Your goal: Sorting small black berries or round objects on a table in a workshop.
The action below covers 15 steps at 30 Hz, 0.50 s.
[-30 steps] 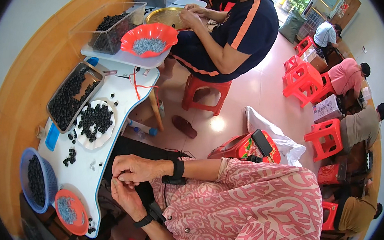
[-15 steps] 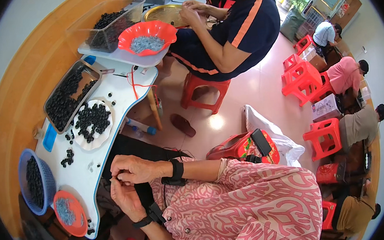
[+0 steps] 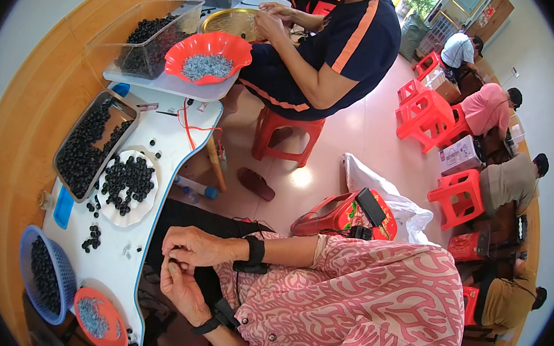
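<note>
My right hand [image 3: 198, 247] and my left hand [image 3: 183, 290] meet at the table's front edge, fingertips pinched together. A small dark piece [image 3: 174, 260] shows between them, mostly hidden by the fingers. Beyond them, a white scalloped plate [image 3: 150, 202] bears many small round black pieces, with more scattered beside it. A metal tray [image 3: 129, 123] behind the plate is heaped with the same pieces. Nearer my left hand are a red dish [image 3: 112, 343] of small silvery bits and a blue basket [image 3: 70, 273] of black pieces.
A co-worker [image 3: 352, 48] sits beside a red scalloped bowl [image 3: 240, 48] of silvery bits, a clear bin [image 3: 142, 65] of black pieces and a gold tray [image 3: 211, 26]. A blue scoop [image 3: 63, 208] lies on the white table [image 3: 116, 256]. Red stools [image 3: 427, 120] stand on the floor behind.
My view has shifted a little, so the scene sits slightly further left. My fingertips have turned slightly around the small piece; both hands stay together.
</note>
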Each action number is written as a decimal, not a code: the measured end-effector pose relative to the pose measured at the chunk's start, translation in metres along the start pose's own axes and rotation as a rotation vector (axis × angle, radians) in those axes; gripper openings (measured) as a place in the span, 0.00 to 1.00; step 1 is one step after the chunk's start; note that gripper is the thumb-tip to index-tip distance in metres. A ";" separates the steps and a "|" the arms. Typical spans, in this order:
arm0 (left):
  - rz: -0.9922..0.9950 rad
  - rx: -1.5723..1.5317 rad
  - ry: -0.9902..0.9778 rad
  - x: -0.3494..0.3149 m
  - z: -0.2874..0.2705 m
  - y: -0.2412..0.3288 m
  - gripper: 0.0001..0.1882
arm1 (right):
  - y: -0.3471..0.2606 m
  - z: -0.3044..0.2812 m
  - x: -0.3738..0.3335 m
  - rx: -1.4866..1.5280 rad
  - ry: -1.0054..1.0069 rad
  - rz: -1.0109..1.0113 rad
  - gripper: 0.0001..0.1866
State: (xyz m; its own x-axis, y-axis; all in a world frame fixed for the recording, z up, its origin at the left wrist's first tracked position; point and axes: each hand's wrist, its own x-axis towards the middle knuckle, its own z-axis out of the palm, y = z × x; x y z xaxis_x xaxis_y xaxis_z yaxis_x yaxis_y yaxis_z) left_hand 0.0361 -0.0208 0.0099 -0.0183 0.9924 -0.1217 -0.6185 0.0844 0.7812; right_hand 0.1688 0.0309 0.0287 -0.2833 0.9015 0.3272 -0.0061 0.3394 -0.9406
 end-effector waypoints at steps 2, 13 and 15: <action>0.023 0.044 0.017 -0.005 -0.003 0.003 0.15 | -0.001 0.004 0.000 0.007 -0.015 -0.003 0.05; 0.071 -0.024 0.110 0.003 -0.032 0.002 0.11 | -0.008 0.013 0.004 0.237 -0.138 0.220 0.05; 0.018 -0.040 0.190 -0.003 -0.016 0.012 0.06 | -0.007 0.018 0.002 0.281 -0.156 0.214 0.05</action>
State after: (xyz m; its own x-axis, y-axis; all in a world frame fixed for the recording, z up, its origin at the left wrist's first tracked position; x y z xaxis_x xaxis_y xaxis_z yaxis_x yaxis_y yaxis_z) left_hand 0.0161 -0.0239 0.0095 -0.1756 0.9587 -0.2239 -0.6472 0.0590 0.7601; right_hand 0.1513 0.0258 0.0346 -0.4489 0.8851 0.1231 -0.1876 0.0414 -0.9814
